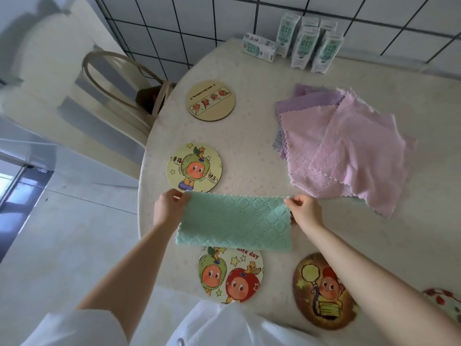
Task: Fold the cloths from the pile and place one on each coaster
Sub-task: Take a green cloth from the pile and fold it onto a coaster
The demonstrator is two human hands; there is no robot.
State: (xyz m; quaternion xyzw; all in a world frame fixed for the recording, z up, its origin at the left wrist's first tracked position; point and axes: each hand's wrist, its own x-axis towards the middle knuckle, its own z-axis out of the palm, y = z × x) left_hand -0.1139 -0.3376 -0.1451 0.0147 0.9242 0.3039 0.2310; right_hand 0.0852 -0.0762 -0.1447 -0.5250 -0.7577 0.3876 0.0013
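Because the green cloth (234,222) is light and limp, hold its top corners: your left hand (167,208) and right hand (305,211) fingers pinch them.

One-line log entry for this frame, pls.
phase: fold; green cloth: held by top corners; left hand: pinches left corner; right hand: pinches right corner; coasters: no cloth placed; pile: pink, purple cloths

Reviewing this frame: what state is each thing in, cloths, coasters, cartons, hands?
Green cloth: held by its top corners, apparently folded once.
Left hand: pinches the cloth's left corner.
Right hand: pinches its right corner.
Cloth pile: unfolded, loosely stacked on the table.
Coasters: flat, none bearing a cloth yet.
Milk cartons: upright, one lying on its side.
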